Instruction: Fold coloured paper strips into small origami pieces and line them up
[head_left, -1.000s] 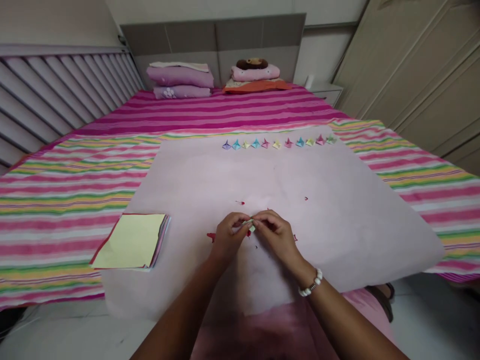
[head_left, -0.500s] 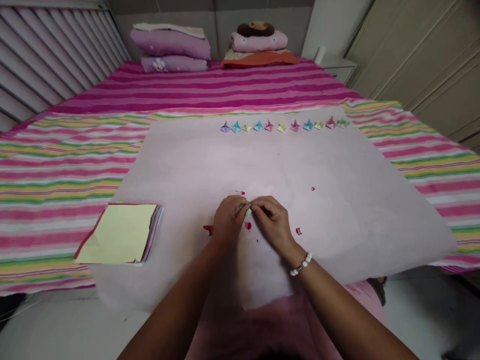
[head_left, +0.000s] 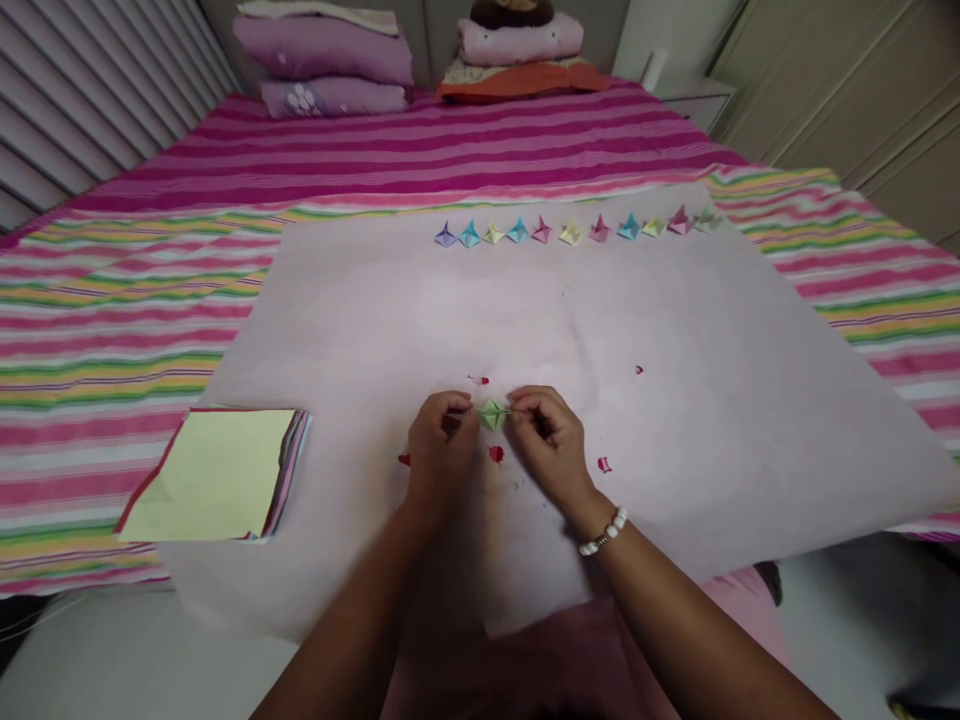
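A small green origami piece (head_left: 492, 414) with pointed ends is held just over the white paper sheet (head_left: 360, 320). My left hand (head_left: 444, 445) pinches its left tip between thumb and forefinger. At the opposite tip, my right hand (head_left: 551, 440) pinches in the same way; a beaded bracelet (head_left: 604, 532) circles that wrist. The body of the folded piece shows between the fingertips. Close by on the sheet lie red paper scraps (head_left: 496, 454), one partly hidden behind my left hand.
Along the sheet's far edge runs a row of several folded origami pieces, among them a purple one (head_left: 445, 235). A stack of coloured square paper (head_left: 210, 475) lies at the left. Beyond, folded bedding (head_left: 322, 60) sits on the striped bed (head_left: 420, 150).
My hands have moved apart, so the green origami piece now shows between them, its ends still pinched. The camera view has shifted slightly.
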